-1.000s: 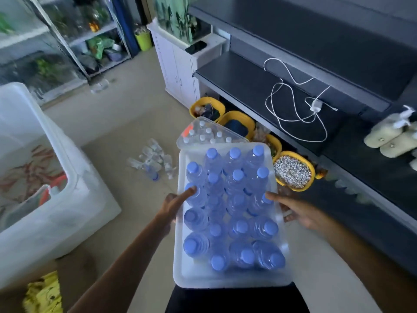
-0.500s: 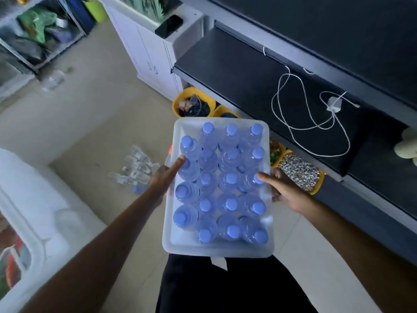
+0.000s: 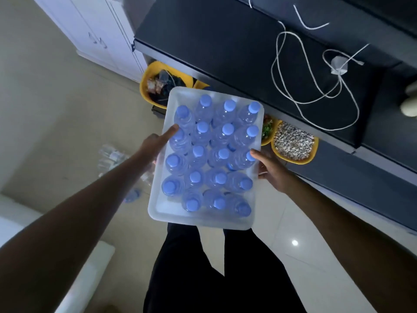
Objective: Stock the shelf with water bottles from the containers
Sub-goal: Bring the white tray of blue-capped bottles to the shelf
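A white plastic tray (image 3: 198, 219) is held up in front of me, packed with several upright water bottles (image 3: 222, 134) with blue caps. My left hand (image 3: 155, 143) grips the tray's left rim, thumb lying over the edge beside a bottle. My right hand (image 3: 269, 170) grips the right rim, thumb on top near a cap, fingers under the tray. The dark shelf (image 3: 225, 41) lies just beyond the tray, to the upper right.
A white cable with a charger (image 3: 338, 66) sprawls on the shelf. Yellow bowls (image 3: 294, 143) with gravel and other items sit under the shelf. A white cabinet (image 3: 99, 35) stands at the back left. Loose bottles (image 3: 112, 157) lie on the floor at left.
The tray has come up and toward the shelf with both hands holding its rims. My view has tilted down; the second bottle container and white tub at left have left view.
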A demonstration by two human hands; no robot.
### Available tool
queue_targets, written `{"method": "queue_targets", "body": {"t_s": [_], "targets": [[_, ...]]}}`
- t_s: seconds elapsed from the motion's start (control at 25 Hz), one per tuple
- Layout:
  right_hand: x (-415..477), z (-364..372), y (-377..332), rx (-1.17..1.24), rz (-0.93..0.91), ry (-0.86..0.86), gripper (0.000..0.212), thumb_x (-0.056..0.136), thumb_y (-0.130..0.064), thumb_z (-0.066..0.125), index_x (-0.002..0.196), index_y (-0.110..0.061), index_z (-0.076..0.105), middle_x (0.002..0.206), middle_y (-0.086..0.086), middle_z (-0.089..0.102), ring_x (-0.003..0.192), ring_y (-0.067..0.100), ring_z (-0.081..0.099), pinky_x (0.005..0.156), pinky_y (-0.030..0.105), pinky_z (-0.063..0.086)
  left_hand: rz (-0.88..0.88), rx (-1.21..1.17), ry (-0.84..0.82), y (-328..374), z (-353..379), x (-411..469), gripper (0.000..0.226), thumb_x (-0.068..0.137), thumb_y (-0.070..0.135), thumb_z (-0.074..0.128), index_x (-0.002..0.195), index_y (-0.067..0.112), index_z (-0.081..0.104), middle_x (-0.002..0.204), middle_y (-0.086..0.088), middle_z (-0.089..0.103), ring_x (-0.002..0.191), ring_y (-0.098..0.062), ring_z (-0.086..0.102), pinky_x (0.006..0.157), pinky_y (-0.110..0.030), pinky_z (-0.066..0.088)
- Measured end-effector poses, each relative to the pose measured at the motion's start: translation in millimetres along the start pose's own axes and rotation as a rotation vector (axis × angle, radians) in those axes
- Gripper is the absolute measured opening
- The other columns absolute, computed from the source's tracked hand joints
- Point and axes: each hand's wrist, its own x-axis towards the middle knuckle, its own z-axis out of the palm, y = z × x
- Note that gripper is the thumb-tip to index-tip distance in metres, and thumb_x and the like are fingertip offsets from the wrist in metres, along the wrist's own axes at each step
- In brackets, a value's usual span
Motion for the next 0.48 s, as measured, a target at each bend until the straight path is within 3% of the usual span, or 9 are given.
{"method": "queue_targets", "body": {"t_s": [0.12, 0.24, 0.36, 0.48], "targets": [[21, 16, 5, 0.013, 0.041, 0.060, 0.083, 0.055, -0.069, 0.085, 0.112, -0.016, 0.058, 0.085, 0.009, 0.055, 0.071, 0.017, 0.054, 0.066, 0.033, 0.044, -0.031, 0.044, -0.014, 5, -13, 33, 0.094, 0.045, 0.099, 0.055, 0.086, 0.014, 0.061, 0.082, -0.005, 0.062, 0.069, -0.024, 0.058, 0.067, -0.032, 0.044], [36, 31, 2, 0.063, 0.070, 0.079, 0.070, 0.056, -0.065, 0.079, 0.102, -0.019, 0.052, 0.069, -0.002, 0.055, 0.064, 0.014, 0.055, 0.061, 0.030, 0.045, -0.028, 0.093, -0.032, 12, -24, 62, 0.092, 0.050, 0.100, 0.055, 0.082, 0.013, 0.059, 0.080, -0.005, 0.062, 0.068, -0.023, 0.058, 0.065, -0.032, 0.043], [48, 42, 11, 0.109, 0.084, 0.121, 0.072, 0.053, -0.064, 0.079, 0.102, -0.020, 0.049, 0.075, 0.000, 0.057, 0.070, 0.018, 0.056, 0.066, 0.034, 0.047, -0.030, 0.152, -0.048, 11, -28, 83, 0.098, 0.052, 0.101, 0.052, 0.086, 0.010, 0.062, 0.080, -0.007, 0.062, 0.068, -0.023, 0.058, 0.064, -0.034, 0.042], [54, 49, 19, 0.101, 0.109, 0.126, 0.099, 0.048, -0.072, 0.084, 0.118, -0.013, 0.049, 0.090, 0.008, 0.059, 0.080, 0.023, 0.057, 0.072, 0.038, 0.048, -0.035, 0.171, -0.063, 12, -31, 92, 0.101, 0.052, 0.100, 0.047, 0.093, 0.009, 0.061, 0.082, -0.004, 0.060, 0.072, -0.023, 0.056, 0.065, -0.036, 0.039]]}}
